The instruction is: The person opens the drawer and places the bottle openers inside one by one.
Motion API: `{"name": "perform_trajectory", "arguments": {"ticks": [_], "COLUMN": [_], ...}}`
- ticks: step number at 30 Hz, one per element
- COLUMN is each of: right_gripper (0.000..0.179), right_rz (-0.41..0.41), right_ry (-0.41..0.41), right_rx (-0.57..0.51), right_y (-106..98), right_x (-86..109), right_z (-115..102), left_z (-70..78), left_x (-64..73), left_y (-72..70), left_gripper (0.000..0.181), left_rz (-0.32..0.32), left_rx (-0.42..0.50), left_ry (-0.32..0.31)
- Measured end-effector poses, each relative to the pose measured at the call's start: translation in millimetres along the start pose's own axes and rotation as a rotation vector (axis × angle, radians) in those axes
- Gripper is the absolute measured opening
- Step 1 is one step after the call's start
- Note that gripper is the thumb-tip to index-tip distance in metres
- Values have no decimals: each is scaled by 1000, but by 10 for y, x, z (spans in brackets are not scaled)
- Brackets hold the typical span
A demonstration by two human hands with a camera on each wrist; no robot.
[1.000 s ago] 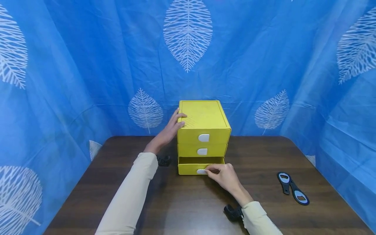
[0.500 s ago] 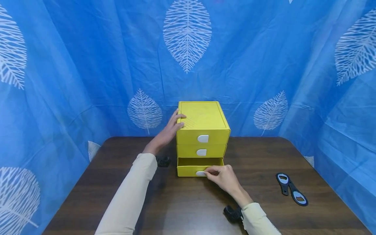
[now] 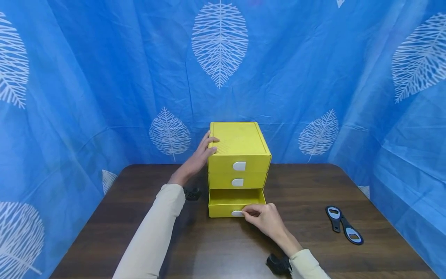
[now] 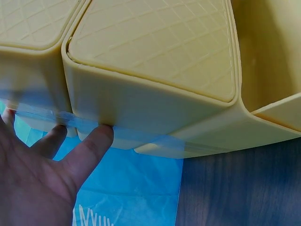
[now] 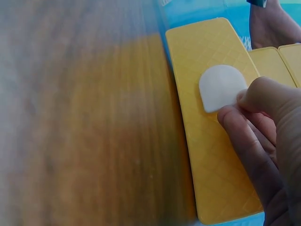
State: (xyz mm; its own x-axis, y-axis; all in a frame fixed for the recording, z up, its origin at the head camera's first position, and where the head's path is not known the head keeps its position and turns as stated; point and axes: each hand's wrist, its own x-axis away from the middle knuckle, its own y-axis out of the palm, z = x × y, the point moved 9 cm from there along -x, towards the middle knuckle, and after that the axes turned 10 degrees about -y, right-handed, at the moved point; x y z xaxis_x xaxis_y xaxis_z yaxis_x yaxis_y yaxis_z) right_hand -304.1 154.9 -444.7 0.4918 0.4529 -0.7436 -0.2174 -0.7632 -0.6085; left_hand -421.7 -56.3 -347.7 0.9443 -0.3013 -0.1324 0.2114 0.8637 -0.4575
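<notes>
A small yellow drawer cabinet (image 3: 240, 140) stands on the table, with a white handle on each of its three drawers. Its bottom drawer (image 3: 219, 211) is pulled part way out, and its inside shows bare in the head view. My right hand (image 3: 267, 221) pinches that drawer's white handle (image 5: 221, 87) between thumb and fingertips. At the cabinet's upper left edge, my left hand (image 3: 198, 157) rests with fingers extended. The left wrist view shows fingertips (image 4: 101, 134) touching the cabinet's side. The upper two drawers are closed.
Two black bottle openers (image 3: 333, 219) with metal inserts lie on the dark wooden table (image 3: 209, 248), to the right of the cabinet. A blue curtain (image 3: 278, 77) with white leaf prints hangs behind and at both sides.
The bottom drawer has slid further out towards me, with my right hand still pinching its handle. My left hand stays on the cabinet. The head view has shifted slightly.
</notes>
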Motion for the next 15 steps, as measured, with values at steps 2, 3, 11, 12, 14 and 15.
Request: {"name": "perform_trajectory", "arguments": {"ticks": [2, 3, 11, 12, 14, 15], "right_gripper": [13, 13, 15, 16, 16, 17], "right_rz": [0, -1, 6, 7, 6, 4], "right_ry": [-6, -4, -28, -35, -48, -52], "right_rx": [0, -3, -10, -10, -6, -7], "right_y": [-3, -2, -37, -46, -59, -64], "right_x": [11, 17, 90, 102, 122, 132], "right_z": [-21, -30, -108, -122, -149, -162], "left_z": [-1, 1, -1, -2, -3, -4], "left_x": [3, 6, -3, -2, -1, 1], "left_y": [0, 0, 9, 12, 12, 11], "left_gripper": [48, 48, 48, 48, 49, 49], "left_rz": [3, 4, -4, -4, -3, 0], "left_rx": [-9, -14, -4, -3, -2, -4], "left_ry": [-5, -6, -3, -3, -7, -8]}}
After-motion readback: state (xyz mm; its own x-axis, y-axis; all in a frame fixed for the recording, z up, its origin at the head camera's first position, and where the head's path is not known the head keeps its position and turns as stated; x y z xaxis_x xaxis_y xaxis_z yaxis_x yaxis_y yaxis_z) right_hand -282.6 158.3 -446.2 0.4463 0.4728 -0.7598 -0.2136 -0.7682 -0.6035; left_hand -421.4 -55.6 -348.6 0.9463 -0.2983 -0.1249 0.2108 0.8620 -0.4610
